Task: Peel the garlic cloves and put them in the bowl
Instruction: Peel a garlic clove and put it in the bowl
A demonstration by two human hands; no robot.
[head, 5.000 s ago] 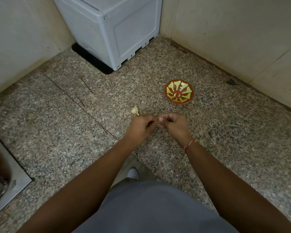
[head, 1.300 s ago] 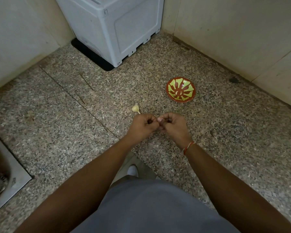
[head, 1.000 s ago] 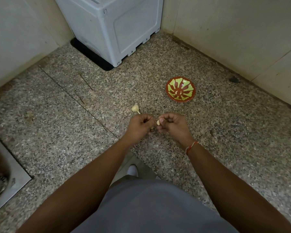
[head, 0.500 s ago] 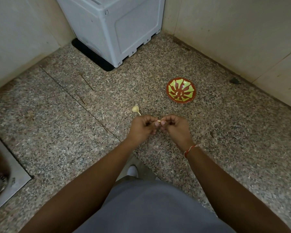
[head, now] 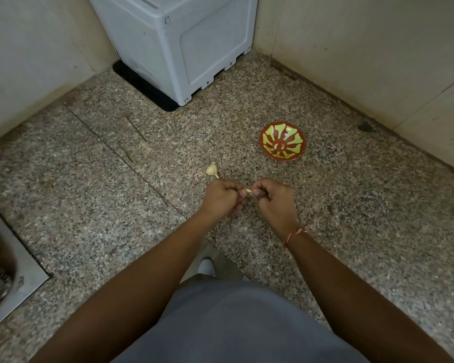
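A small pale garlic clove [head: 248, 191] shows between my two hands, low over the speckled floor. My left hand [head: 222, 196] and my right hand [head: 271, 199] both pinch it with curled fingers, knuckles up. Most of the clove is hidden by the fingertips. A garlic bulb [head: 211, 170] with a short stem lies on the floor just beyond my left hand. The red bowl [head: 282, 144] with a yellow-green pattern stands on the floor beyond my right hand; I see nothing in it.
A grey machine [head: 178, 40] stands in the far corner against cream walls [head: 378, 48]. A metal floor drain [head: 3, 279] sits at the left edge. My grey-clad knee [head: 233, 323] and a white shoe tip [head: 207, 265] fill the near foreground.
Both hands have stayed together in one spot over the floor, working the clove with small finger shifts. The bulb and the bowl have not moved.
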